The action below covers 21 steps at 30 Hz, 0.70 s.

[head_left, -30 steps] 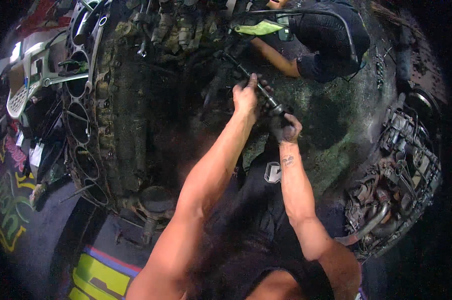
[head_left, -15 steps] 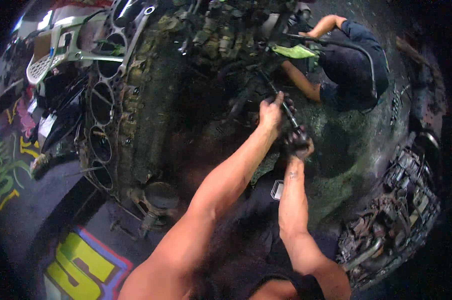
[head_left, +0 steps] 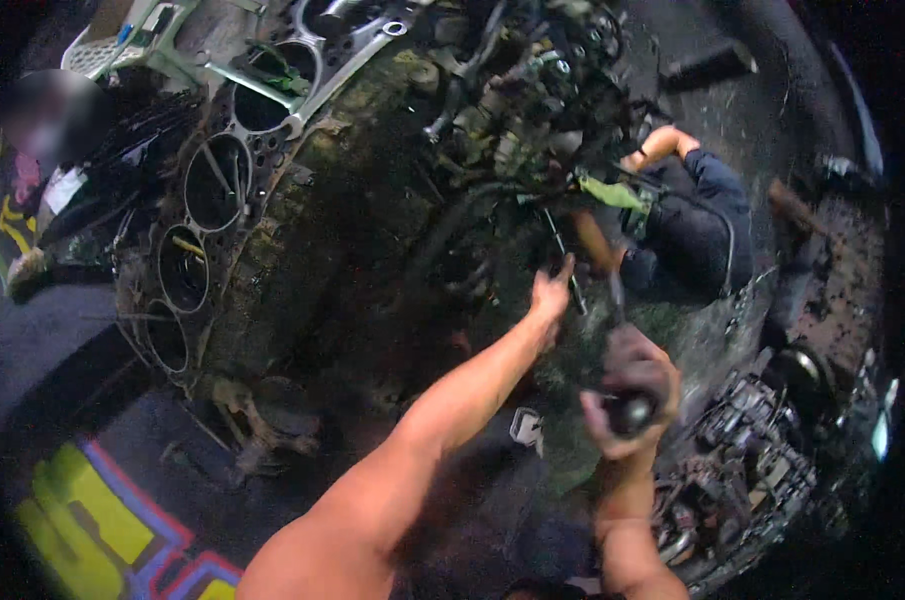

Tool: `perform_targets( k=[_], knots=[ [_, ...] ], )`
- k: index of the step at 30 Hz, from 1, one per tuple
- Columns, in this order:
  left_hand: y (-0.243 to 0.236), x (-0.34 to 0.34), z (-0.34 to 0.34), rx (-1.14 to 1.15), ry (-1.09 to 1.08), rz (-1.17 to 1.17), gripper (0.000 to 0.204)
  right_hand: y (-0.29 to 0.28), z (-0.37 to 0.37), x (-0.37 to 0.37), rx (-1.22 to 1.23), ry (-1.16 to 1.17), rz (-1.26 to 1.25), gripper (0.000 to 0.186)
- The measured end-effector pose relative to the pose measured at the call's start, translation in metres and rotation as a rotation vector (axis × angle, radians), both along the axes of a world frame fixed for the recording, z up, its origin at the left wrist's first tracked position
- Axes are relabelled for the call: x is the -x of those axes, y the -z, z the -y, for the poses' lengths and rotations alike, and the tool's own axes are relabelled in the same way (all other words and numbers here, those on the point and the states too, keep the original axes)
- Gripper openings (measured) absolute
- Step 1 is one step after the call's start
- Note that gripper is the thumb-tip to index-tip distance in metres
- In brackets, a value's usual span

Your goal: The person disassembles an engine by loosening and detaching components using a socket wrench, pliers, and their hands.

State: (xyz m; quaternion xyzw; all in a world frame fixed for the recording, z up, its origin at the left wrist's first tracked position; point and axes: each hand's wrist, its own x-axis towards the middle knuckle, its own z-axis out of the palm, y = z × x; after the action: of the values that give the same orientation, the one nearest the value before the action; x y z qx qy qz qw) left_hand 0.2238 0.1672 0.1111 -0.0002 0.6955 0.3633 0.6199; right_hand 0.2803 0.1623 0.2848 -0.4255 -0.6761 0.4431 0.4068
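Two hands on one long rod (head_left: pixel 562 255): right hand (head_left: pixel 629 392) clamped round its dark handle, left hand (head_left: pixel 550 297) steadying the shaft higher up.

Hands (head_left: pixel 627 385) on tool (head_left: pixel 612 300), greasy engine (head_left: pixel 302 240)

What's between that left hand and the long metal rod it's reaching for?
Nothing visible. The left hand is already at the rod, fingertips against it. The right hand grips a dark tool handle lower down.
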Motion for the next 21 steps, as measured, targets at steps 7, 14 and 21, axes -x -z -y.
perform_targets(
  k=[7, 14, 21],
  knots=[
    [0.07, -0.053, 0.024, -0.237, -0.275, 0.093, 0.028, -0.002, -0.121, 0.136, -0.704, -0.946, 0.24, 0.033],
    [0.08, -0.054, 0.032, -0.357, -0.361, 0.064, 0.023, 0.027, -0.117, 0.252, -0.807, -1.093, 0.254, 0.031],
    [0.04, -0.026, 0.021, -0.353, -0.506, 0.202, 0.021, 0.051, -0.118, 0.367, -0.707, -0.95, 0.333, 0.046]
  ],
)
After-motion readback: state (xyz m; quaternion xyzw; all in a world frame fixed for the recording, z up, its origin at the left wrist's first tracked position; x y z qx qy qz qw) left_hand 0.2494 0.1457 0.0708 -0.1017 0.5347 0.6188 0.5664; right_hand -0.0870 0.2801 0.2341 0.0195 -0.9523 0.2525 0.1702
